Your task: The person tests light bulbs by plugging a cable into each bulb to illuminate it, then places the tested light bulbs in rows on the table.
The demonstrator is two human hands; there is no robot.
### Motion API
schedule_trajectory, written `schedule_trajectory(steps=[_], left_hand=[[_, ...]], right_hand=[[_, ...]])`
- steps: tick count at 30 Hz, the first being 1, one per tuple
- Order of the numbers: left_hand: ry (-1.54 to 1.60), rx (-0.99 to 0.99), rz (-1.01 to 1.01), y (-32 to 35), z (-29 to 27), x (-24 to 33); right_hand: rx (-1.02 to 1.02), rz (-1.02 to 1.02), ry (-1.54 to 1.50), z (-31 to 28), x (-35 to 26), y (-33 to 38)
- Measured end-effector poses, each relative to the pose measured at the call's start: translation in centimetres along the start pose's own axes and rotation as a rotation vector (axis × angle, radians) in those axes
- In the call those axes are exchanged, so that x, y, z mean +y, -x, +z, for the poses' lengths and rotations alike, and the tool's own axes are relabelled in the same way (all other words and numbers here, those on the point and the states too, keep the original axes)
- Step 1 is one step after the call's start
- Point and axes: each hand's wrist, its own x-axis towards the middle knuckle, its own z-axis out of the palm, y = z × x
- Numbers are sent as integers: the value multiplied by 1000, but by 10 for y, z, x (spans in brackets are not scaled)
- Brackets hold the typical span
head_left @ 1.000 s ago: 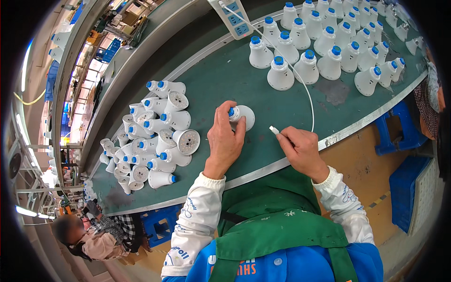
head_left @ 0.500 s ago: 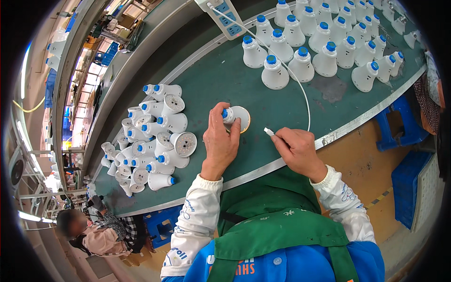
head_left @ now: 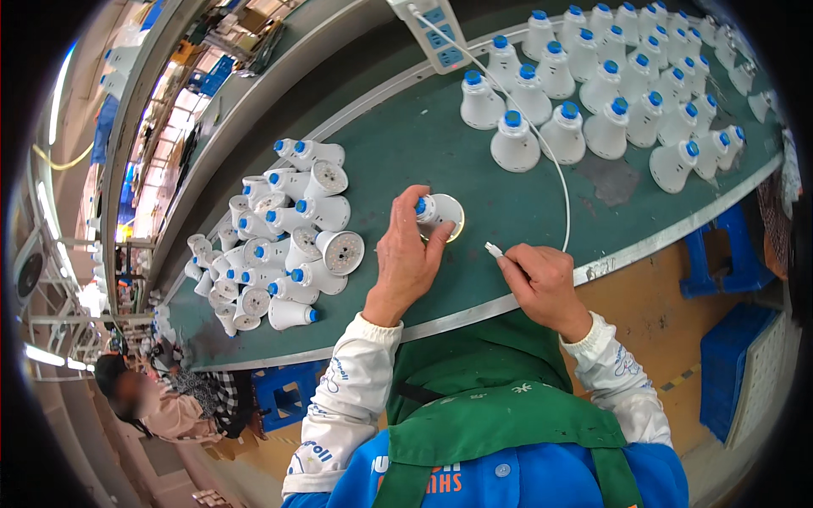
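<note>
My left hand (head_left: 400,267) is closed round a white, flared light bulb (head_left: 447,210) with a blue cap on its narrow end. The bulb lies tilted over the green bench, its wide face turned away to the right, and a pale yellow glow shows along its rim. To the right, my right hand (head_left: 546,286) pinches a small white plug (head_left: 493,250) between thumb and fingers. A white cable (head_left: 566,190) loops beyond this hand up to a power strip. Plug and bulb are apart, with a short gap between them.
Left of my hands lies a heap of similar bulbs (head_left: 290,222), several showing their dotted faces. Upright bulbs (head_left: 605,129) stand in rows at the far right. The power strip (head_left: 442,41) sits at the bench's back edge. Another person (head_left: 174,406) sits at the lower left.
The whole view has shifted slightly, so the bench things appear a little lower and further right. The rim's glow has turned from orange to pale yellow. Both hands keep their holds.
</note>
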Motion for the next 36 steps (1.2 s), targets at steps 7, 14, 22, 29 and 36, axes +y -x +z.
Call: schedule_trajectory(steps=[7, 14, 22, 29, 36], left_hand=[[78, 117, -78, 2, 11, -2], [46, 88, -23, -80, 47, 2], [23, 128, 43, -108, 67, -12], [82, 13, 8, -111, 52, 0], [-352, -23, 170, -48, -57, -19]], right_hand=[[-116, 108, -48, -6, -3, 6], [-148, 93, -43, 0, -1, 3], [-95, 30, 36, -2, -3, 0], [-69, -31, 79, -1, -6, -4], [-60, -17, 132, 4, -4, 0]])
